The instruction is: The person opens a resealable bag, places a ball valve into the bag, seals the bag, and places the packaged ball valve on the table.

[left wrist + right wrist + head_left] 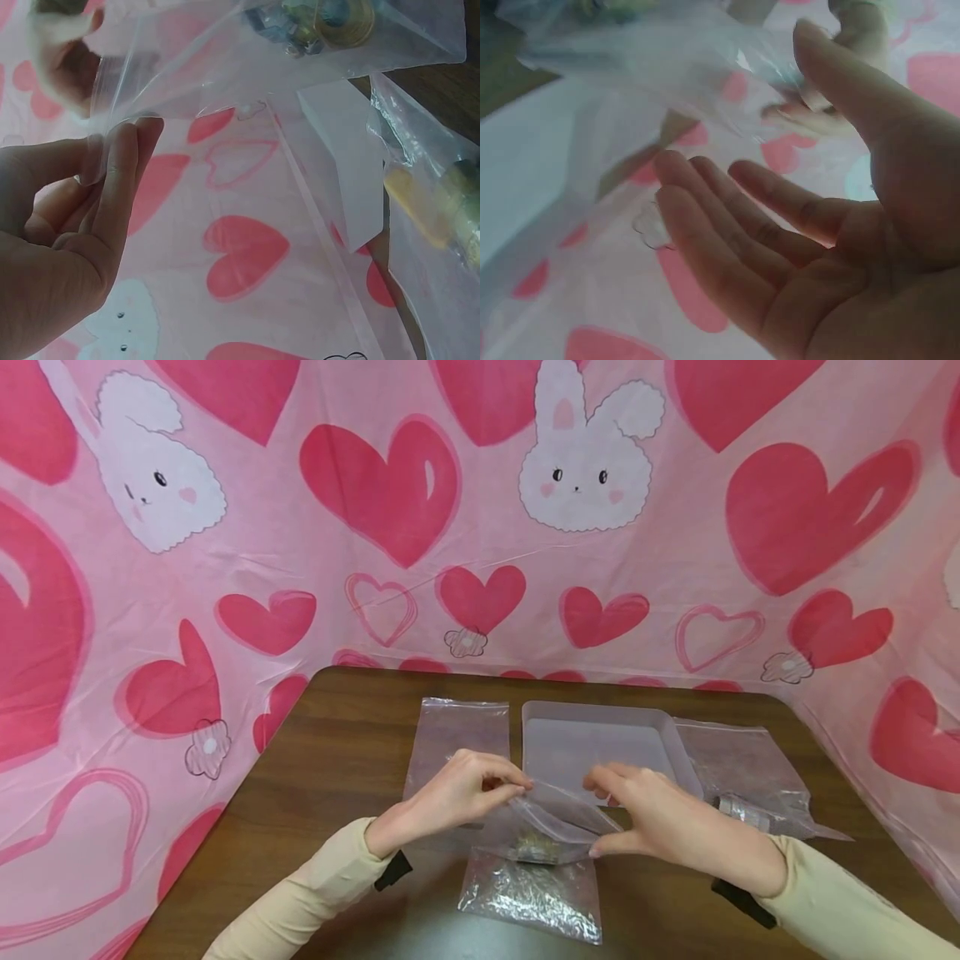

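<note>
My left hand (472, 789) pinches the top edge of a clear zip bag (202, 67) between thumb and fingers. Inside the bag, low down, are small gold and bluish shiny pieces (345, 22). The bag is raised, its mouth facing up in the head view. My right hand (652, 810) is on the bag's right side, fingers apart and slightly bent, thumb close to the bag's edge. In the right wrist view its palm (855, 292) shows with nothing in it. Below the raised bag, shiny clear plastic (532, 893) lies flat on the table.
Behind the hands stands a shallow translucent tray (600, 710). On its left lies another clear bag (461, 727), with a yellow piece (416, 206) and a gold piece in it. At the right is a further clear bag (731, 747) with a silvery cylinder (742, 812). A patterned cloth hangs behind the table.
</note>
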Action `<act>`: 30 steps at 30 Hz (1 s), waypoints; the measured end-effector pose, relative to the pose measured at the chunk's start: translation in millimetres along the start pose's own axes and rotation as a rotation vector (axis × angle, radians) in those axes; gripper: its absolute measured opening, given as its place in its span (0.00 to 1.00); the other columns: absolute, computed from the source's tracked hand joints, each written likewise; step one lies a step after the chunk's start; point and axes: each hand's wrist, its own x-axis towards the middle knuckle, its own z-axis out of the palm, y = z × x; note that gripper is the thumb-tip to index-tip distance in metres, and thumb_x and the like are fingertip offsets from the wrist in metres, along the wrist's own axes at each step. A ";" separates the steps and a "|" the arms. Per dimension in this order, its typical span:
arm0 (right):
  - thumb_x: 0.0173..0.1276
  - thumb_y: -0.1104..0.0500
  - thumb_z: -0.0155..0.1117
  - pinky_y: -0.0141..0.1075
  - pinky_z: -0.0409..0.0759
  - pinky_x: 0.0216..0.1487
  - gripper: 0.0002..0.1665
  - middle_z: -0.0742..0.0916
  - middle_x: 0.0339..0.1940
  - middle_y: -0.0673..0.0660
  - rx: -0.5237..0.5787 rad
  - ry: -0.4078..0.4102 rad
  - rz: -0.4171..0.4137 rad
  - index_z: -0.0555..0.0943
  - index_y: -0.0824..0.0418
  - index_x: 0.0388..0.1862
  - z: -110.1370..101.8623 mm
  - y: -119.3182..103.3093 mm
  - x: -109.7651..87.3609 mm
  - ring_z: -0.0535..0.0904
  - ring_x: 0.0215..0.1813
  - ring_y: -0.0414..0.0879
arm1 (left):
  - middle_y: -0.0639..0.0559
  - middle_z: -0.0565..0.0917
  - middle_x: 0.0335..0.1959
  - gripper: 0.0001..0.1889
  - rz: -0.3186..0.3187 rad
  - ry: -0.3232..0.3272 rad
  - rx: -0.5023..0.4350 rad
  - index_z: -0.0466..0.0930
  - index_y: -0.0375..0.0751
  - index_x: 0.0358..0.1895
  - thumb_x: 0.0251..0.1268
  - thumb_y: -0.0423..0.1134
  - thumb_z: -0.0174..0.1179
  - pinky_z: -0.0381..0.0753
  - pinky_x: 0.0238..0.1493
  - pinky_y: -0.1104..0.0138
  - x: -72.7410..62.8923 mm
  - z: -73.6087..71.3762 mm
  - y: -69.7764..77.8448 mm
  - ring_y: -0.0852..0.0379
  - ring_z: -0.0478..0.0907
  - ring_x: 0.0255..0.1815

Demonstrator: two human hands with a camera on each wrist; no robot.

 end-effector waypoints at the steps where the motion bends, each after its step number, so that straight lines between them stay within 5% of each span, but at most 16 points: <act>1: 0.46 0.44 0.82 0.32 0.81 0.32 0.33 0.85 0.36 0.49 0.007 -0.007 0.019 0.75 0.57 0.43 2.9 0.6 -2.7 0.82 0.34 0.41 | 0.52 0.90 0.39 0.07 -0.001 0.001 0.002 0.89 0.42 0.44 0.66 0.34 0.64 0.74 0.27 0.81 -0.1 -0.3 0.0 0.75 0.73 0.26; 8: 0.45 0.60 0.83 0.27 0.72 0.26 0.26 0.79 0.26 0.43 -0.023 0.014 0.064 0.72 0.54 0.34 14.2 8.7 -13.7 0.71 0.28 0.30 | 0.48 0.90 0.42 0.14 0.001 -0.023 -0.030 0.87 0.38 0.46 0.57 0.38 0.72 0.82 0.35 0.80 -2.3 -3.1 -1.3 0.70 0.83 0.31; 14: 0.48 0.71 0.76 0.26 0.76 0.27 0.20 0.81 0.23 0.39 -0.046 0.129 -0.001 0.75 0.52 0.28 15.3 20.3 -16.4 0.75 0.28 0.28 | 0.47 0.90 0.42 0.12 0.027 -0.022 0.018 0.86 0.38 0.46 0.57 0.31 0.71 0.82 0.38 0.80 -2.7 -5.3 -1.3 0.62 0.86 0.35; 18: 0.46 0.72 0.76 0.25 0.73 0.26 0.21 0.80 0.22 0.38 -0.050 0.191 -0.038 0.75 0.51 0.26 15.2 27.3 -16.2 0.72 0.27 0.27 | 0.48 0.90 0.40 0.09 0.033 -0.008 0.052 0.82 0.38 0.45 0.61 0.29 0.66 0.82 0.38 0.80 -2.1 -4.9 -1.9 0.62 0.86 0.36; 23: 0.48 0.73 0.76 0.25 0.75 0.26 0.19 0.81 0.23 0.41 -0.038 0.235 -0.061 0.78 0.52 0.27 14.9 34.0 -14.8 0.74 0.28 0.28 | 0.47 0.90 0.38 0.14 0.001 0.025 -0.020 0.73 0.38 0.50 0.64 0.28 0.65 0.84 0.43 0.77 -2.2 -6.5 -3.2 0.59 0.88 0.39; 30: 0.45 0.72 0.78 0.20 0.73 0.27 0.19 0.81 0.25 0.40 -0.100 0.313 -0.107 0.80 0.51 0.26 11.7 36.2 -13.4 0.73 0.28 0.27 | 0.51 0.90 0.32 0.04 -0.034 0.085 -0.012 0.84 0.41 0.38 0.62 0.33 0.67 0.83 0.35 0.77 -3.8 -11.0 -7.1 0.65 0.86 0.32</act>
